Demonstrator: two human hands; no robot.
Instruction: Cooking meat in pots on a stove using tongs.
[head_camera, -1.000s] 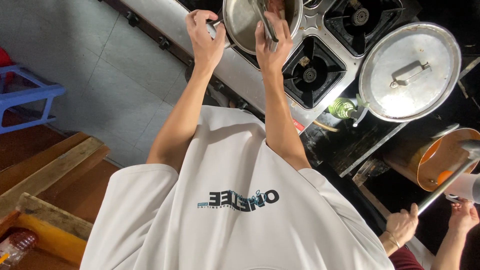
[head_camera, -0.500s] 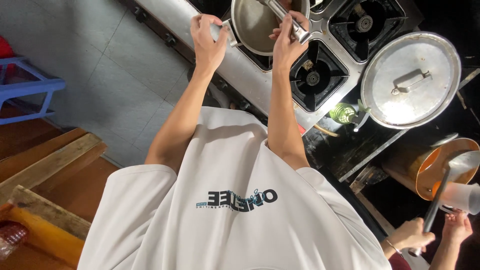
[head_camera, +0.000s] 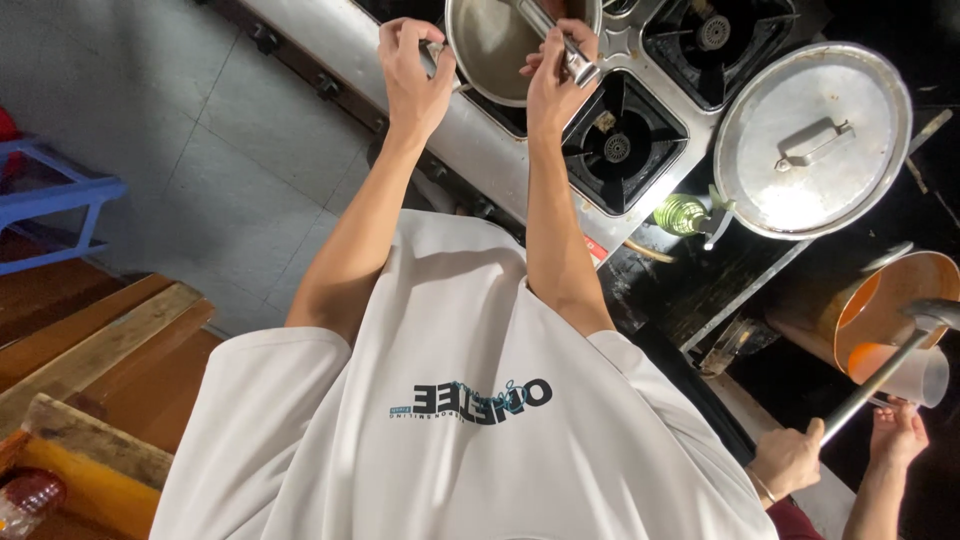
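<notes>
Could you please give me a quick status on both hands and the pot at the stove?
Left hand gripping the steel pot by its rim handle. Right hand holding a metal utensil handle inside it. A co-worker's hands with a ladle at lower right, apart.

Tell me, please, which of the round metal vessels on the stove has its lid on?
The big pot at the right, under a flat handled lid; the pot both hands hold is open.

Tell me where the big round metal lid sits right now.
In the head view, the metal lid lies flat at upper right, right of the empty burner, beyond the right hand.
</notes>
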